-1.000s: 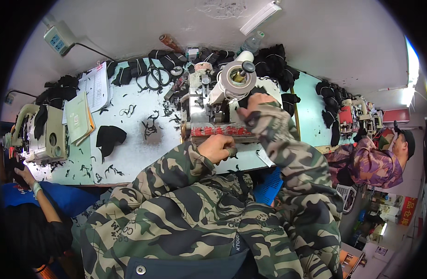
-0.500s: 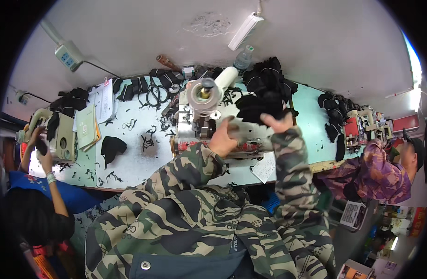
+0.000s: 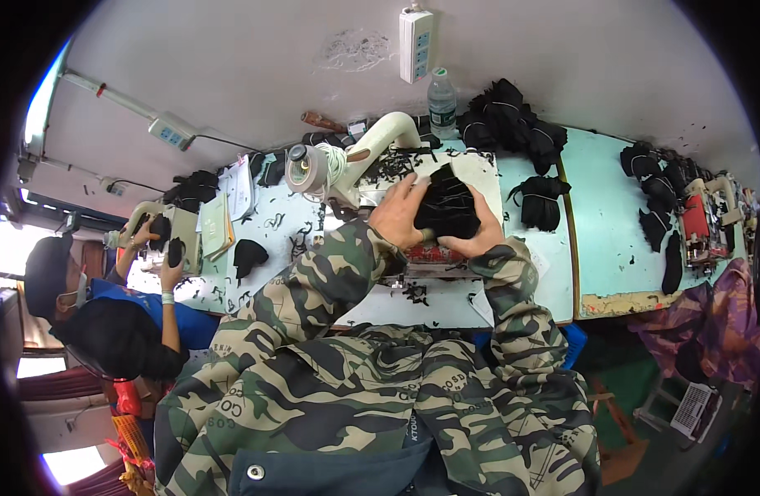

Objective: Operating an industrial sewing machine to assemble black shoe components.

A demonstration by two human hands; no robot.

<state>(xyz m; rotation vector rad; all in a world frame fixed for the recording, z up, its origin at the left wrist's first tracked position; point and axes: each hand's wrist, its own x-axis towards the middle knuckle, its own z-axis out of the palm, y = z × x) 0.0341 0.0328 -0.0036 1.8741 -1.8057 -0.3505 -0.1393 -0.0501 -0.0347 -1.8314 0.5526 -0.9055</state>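
Holding a black fabric piece [image 3: 448, 208] between both hands, the person in camouflage sleeves works at a pale sewing machine [image 3: 347, 161]; the left hand [image 3: 399, 217] presses flat on its left edge with fingers spread, the right hand [image 3: 479, 236] has its grip curled closed on the lower right edge; keeping the cloth flat and square on the white machine bed looks wise; the pale green surface [image 3: 611, 240] carries black fabric bundles [image 3: 508, 120], a clear bottle [image 3: 442, 99] and scattered offcuts; a co-worker [image 3: 107, 306] sits left at another machine; a power strip [image 3: 415, 45] hangs on the grey wall.
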